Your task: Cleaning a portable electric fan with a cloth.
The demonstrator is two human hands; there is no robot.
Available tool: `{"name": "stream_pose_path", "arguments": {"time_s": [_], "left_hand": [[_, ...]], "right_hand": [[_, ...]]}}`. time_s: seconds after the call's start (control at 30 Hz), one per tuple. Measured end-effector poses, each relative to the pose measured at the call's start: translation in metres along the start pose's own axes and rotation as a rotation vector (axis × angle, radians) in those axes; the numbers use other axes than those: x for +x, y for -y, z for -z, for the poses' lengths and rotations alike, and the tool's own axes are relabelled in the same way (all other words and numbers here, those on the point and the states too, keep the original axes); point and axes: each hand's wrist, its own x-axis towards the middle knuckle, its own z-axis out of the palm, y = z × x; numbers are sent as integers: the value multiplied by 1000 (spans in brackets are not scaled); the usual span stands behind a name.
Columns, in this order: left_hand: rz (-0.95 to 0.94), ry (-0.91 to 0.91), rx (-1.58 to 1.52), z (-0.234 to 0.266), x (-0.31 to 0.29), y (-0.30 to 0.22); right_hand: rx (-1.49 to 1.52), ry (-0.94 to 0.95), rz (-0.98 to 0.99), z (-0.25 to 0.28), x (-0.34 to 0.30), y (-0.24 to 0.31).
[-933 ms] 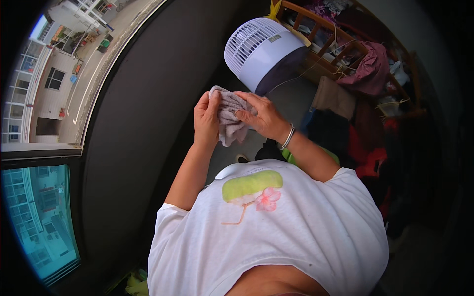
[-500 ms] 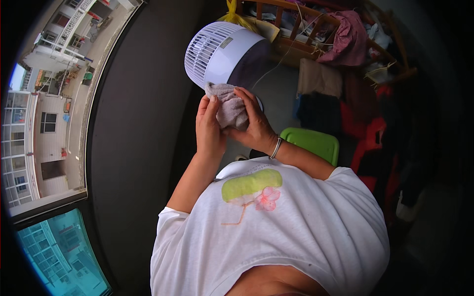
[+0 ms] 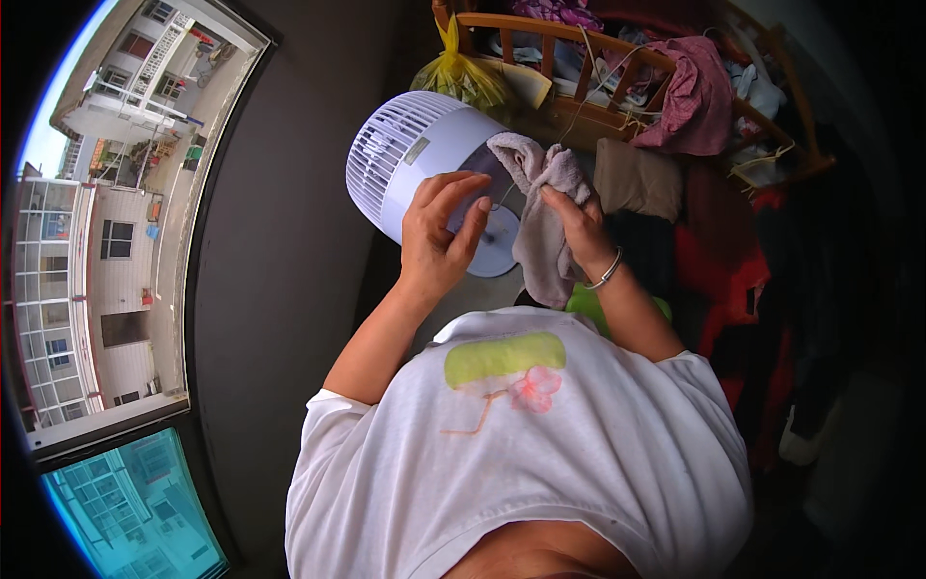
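Note:
A greyish-pink cloth [image 3: 548, 227], like a small towel, hangs bunched from my right hand [image 3: 579, 229], which grips it with the thumb on top. One end of the cloth flops up and to the left, and the rest dangles toward my shirt. Apart from the cloth, my left hand [image 3: 439, 232] is raised with its thumb and fingers spread and nothing between them. Just beyond that hand stands a white fan [image 3: 424, 150] with a slatted, rounded grille on a round base [image 3: 494, 246]. The left fingers overlap the fan's housing in view; whether they touch it I cannot tell.
A wooden crib-like frame [image 3: 579, 82] full of clothes stands at the back, a pink cloth [image 3: 690, 101] draped over it. Beside it sits a yellow plastic bag [image 3: 458, 72]. A brown folded bundle [image 3: 637, 179] and green seat [image 3: 590, 307] lie rightward. A window [image 3: 116, 232] is at left.
My left hand has let go of the cloth and opened. The right hand has moved right with the cloth, which has unfolded from a bunched wad and now hangs down.

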Motion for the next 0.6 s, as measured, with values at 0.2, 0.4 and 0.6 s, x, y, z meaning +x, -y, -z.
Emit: {"name": "stream_pose_path", "arguments": {"time_s": [0.2, 0.4, 0.6], "left_hand": [[-14, -187, 606, 15, 4, 57], [64, -176, 641, 3, -6, 78], [41, -135, 639, 1, -6, 85]], "right_hand": [[-161, 141, -27, 17, 57, 25], [-583, 258, 332, -17, 81, 25], [-960, 323, 471, -28, 96, 7]]}}
